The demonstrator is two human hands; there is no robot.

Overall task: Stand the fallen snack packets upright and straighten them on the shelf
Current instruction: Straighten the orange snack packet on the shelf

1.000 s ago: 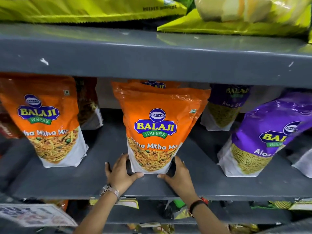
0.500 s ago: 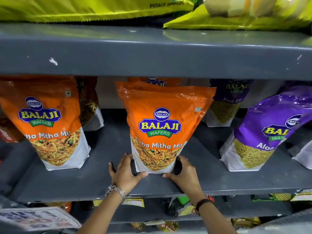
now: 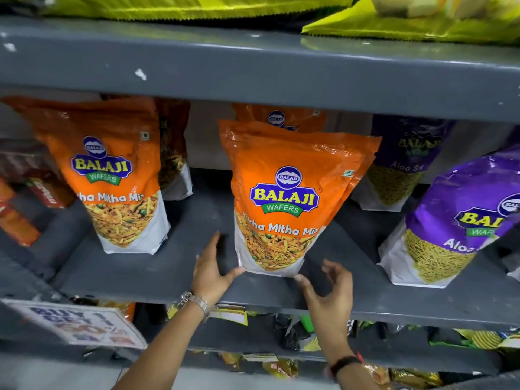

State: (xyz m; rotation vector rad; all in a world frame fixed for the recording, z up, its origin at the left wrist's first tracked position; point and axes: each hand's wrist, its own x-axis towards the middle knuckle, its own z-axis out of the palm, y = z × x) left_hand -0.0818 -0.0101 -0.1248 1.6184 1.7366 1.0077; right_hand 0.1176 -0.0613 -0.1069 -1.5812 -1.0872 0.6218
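Observation:
An orange Balaji Mitha Mix packet (image 3: pixel 284 192) stands upright in the middle of the grey shelf (image 3: pixel 157 274), leaning slightly left. My left hand (image 3: pixel 209 270) rests on the shelf with its thumb touching the packet's lower left corner. My right hand (image 3: pixel 329 291) hovers just off the lower right corner, fingers spread, blurred. A second orange packet (image 3: pixel 112 175) stands upright to the left. Another orange packet (image 3: pixel 281 118) peeks out behind the middle one. A purple Aloo Sev packet (image 3: pixel 455 220) leans to the right at the shelf's right end.
Another purple packet (image 3: pixel 402 164) stands at the back right. Red boxes (image 3: pixel 25 204) sit at the far left. Yellow-green bags (image 3: pixel 408 21) lie on the shelf above. A printed offer sign (image 3: pixel 81 325) hangs at lower left; several small packets fill the shelf below.
Both hands have eased off the middle orange packet's base: the right hand has pulled back and opened, the left now only touches with its thumb. The view has shifted left.

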